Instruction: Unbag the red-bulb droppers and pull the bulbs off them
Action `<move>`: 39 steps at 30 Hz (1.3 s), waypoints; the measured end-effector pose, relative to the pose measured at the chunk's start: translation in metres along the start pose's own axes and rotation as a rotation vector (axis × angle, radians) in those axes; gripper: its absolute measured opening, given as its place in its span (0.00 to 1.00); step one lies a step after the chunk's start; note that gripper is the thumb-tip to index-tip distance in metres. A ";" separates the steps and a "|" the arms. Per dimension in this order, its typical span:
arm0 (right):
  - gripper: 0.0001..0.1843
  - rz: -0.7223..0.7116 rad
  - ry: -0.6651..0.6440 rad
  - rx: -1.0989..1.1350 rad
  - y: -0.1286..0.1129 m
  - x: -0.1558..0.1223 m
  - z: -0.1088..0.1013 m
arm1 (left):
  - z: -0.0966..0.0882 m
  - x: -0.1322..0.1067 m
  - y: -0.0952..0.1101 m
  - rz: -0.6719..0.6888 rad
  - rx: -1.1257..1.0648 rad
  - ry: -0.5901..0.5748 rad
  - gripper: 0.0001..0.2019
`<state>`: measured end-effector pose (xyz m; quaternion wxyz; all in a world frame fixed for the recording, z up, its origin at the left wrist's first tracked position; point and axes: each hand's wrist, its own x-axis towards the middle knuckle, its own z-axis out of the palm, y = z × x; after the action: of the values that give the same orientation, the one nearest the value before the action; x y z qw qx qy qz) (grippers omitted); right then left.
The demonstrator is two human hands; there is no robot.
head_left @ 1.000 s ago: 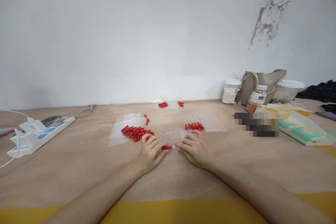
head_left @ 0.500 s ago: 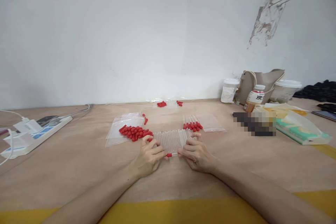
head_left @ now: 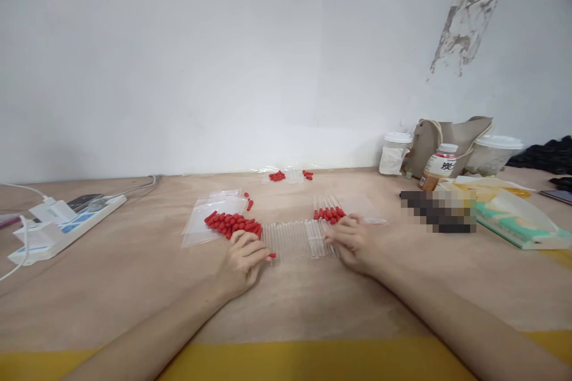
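Observation:
My left hand [head_left: 243, 265] pinches a red rubber dropper bulb [head_left: 272, 255] at its fingertips, beside the left end of a row of clear dropper tubes [head_left: 286, 241]. Just behind that hand, a heap of red bulbs [head_left: 230, 223] lies on clear zip bags [head_left: 194, 229]. My right hand [head_left: 355, 244] is at the right end of the row, slightly blurred. Its fingers are drawn together near the tubes, and what they hold is hard to make out. Behind it lie several droppers with red bulbs fitted [head_left: 328, 214], partly hidden by the fingers.
Small bags with red bulbs [head_left: 277, 176] lie by the wall. A power strip [head_left: 71, 232] with cables is at left. A lidded cup [head_left: 395, 153], a drink bottle [head_left: 438, 166], a beige bag [head_left: 458, 137] and a tissue pack [head_left: 521, 220] stand at right.
My hands have moved apart: the right went right toward the fitted droppers, the left slightly left. The bulb and tube held between them no longer show there together.

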<state>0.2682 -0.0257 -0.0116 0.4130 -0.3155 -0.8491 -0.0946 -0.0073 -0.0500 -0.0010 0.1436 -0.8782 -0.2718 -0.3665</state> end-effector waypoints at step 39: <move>0.20 0.345 -0.090 -0.227 0.001 0.006 0.013 | -0.042 -0.023 -0.112 -0.942 0.171 -0.006 0.15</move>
<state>0.2582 -0.0164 -0.0156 0.3466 -0.5045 -0.7839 -0.1034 -0.1099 0.0138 0.0169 0.0330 -0.6454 -0.6698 -0.3657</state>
